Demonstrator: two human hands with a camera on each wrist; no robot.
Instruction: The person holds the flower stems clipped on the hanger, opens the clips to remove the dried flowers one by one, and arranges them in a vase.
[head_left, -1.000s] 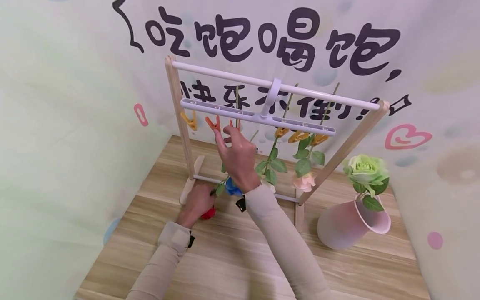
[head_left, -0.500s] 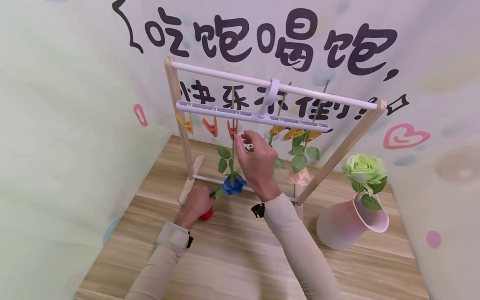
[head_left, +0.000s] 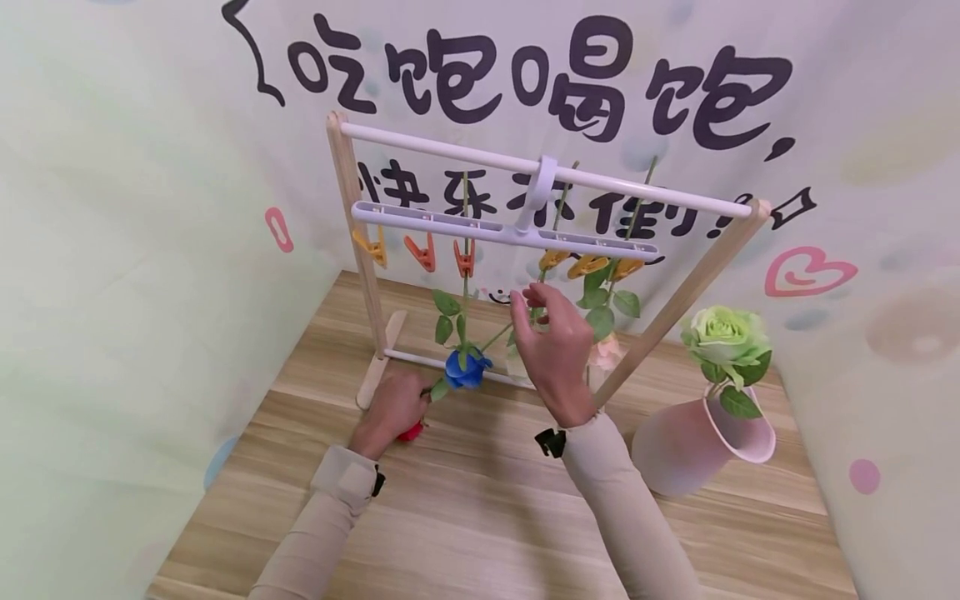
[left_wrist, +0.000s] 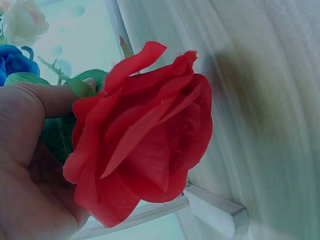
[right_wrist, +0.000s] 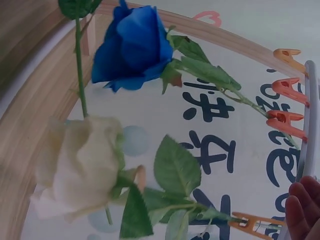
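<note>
My left hand [head_left: 393, 408] grips a red rose [left_wrist: 145, 135] by its stem just behind the bloom, low beside the rack's left foot. The stem slants to the right, passing by a blue rose [head_left: 465, 368] that hangs head down from a red-orange clothespin [head_left: 464, 258]. Fingers loosely bent and holding nothing, my right hand [head_left: 557, 350] is in front of the stem of a hanging white rose [right_wrist: 80, 165]. A pale pink rose [head_left: 604, 353] hangs farther right, partly behind that hand. Left of the blue rose's clip, an orange clothespin [head_left: 423, 252] and a yellow clothespin [head_left: 371, 247] hold nothing.
A lilac clip hanger [head_left: 435, 221] hooks over the white top bar [head_left: 450, 150] of a wooden-sided rack. On the right of the wood-grain table [head_left: 465, 517] stands a pinkish vase [head_left: 682, 446] with a green rose [head_left: 725, 337]. Printed cloth walls stand behind and left.
My right hand has left the orange clips and moved right and down, uncovering the blue rose. The hanger has swayed slightly left. My left hand keeps hold of the red rose, almost still.
</note>
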